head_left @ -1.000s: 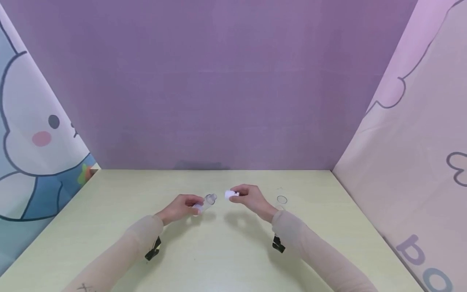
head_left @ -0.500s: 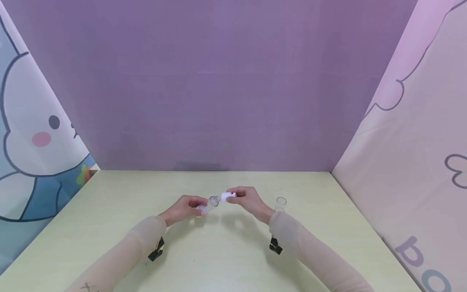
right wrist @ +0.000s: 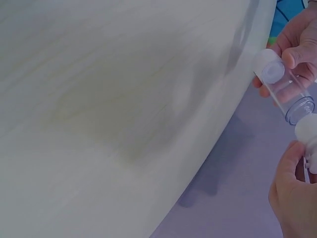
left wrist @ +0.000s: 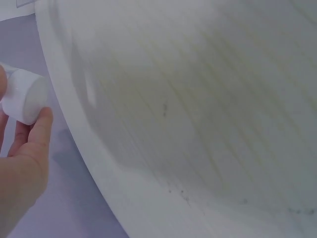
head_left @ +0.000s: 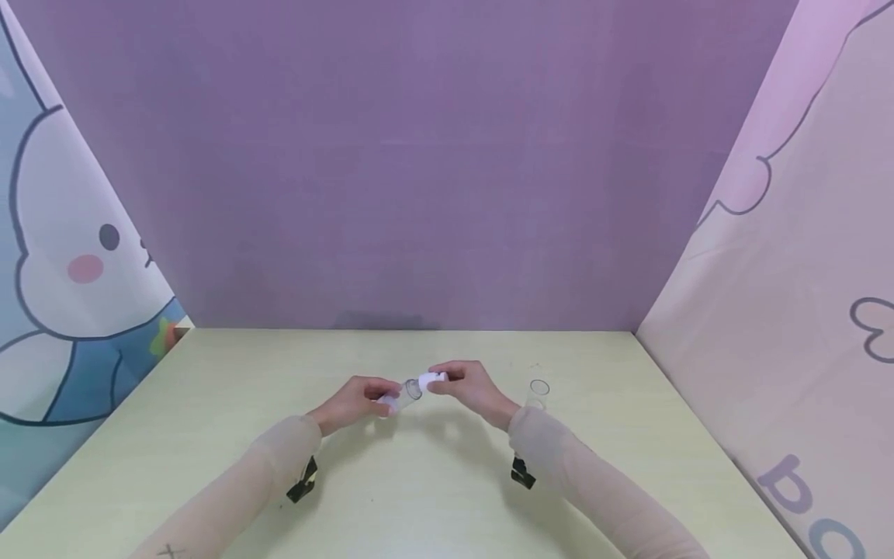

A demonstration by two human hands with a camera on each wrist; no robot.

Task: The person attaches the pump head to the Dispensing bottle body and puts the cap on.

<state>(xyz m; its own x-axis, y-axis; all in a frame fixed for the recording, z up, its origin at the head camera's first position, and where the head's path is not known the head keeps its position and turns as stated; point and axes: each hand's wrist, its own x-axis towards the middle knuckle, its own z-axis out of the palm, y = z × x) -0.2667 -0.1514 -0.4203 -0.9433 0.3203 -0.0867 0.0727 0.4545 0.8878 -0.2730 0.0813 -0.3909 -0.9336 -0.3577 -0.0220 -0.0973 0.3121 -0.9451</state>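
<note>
My left hand (head_left: 355, 404) grips a small clear bottle (head_left: 411, 390) around its white base, the neck tilted up toward the right. That base (left wrist: 27, 96) shows in the left wrist view with fingertips around it. Between the fingers and thumb of my right hand (head_left: 471, 388) is a white cap-like top (head_left: 431, 380), its kind partly hidden by the fingers. In the head view the top sits over the bottle's neck. The right wrist view also shows the white top (right wrist: 307, 128) against the bottle mouth; whether it is seated cannot be told.
A clear, round-rimmed cover or cup (head_left: 538, 396) stands on the pale table (head_left: 447, 497), just beyond the right forearm. A purple panel (head_left: 419, 194) rises behind the table. Printed cloth walls (head_left: 782, 310) stand at both sides.
Both hands have come together. The white top has moved left and slightly down onto the bottle's neck, and the bottle has shifted a little right. The gap between them has closed.
</note>
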